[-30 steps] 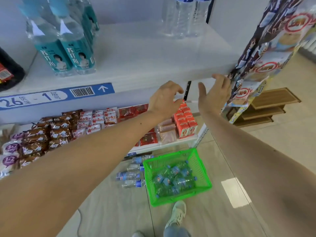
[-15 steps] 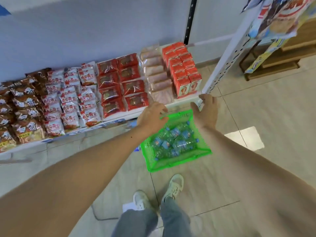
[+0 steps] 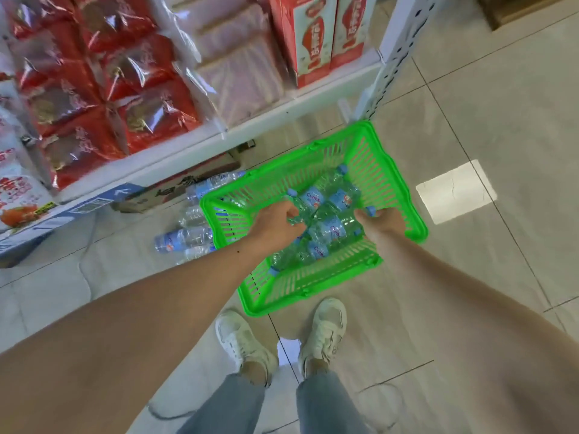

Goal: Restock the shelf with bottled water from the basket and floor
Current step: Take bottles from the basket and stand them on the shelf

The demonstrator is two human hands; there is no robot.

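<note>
A green plastic basket (image 3: 391, 180) stands on the tiled floor below the shelf, holding several clear water bottles with blue caps and blue labels. My left hand (image 3: 277, 222) is inside the basket, fingers closed around one water bottle (image 3: 305, 203). My right hand (image 3: 380, 222) is at the basket's right side, closed on the capped end of another bottle (image 3: 340, 220). More water bottles (image 3: 183, 238) lie loose on the floor just left of the basket.
The low white shelf (image 3: 257, 120) above the basket carries red snack packs, pale wrapped packs and red cartons (image 3: 316, 36). A white perforated upright (image 3: 394, 48) stands at the shelf's right end. A cardboard box (image 3: 185, 183) lies under the shelf. My white shoes (image 3: 326, 330) are near the basket.
I have bent down from the upper shelf toward the floor. Both hands dropped from shelf height into the basket and closed on bottles.
</note>
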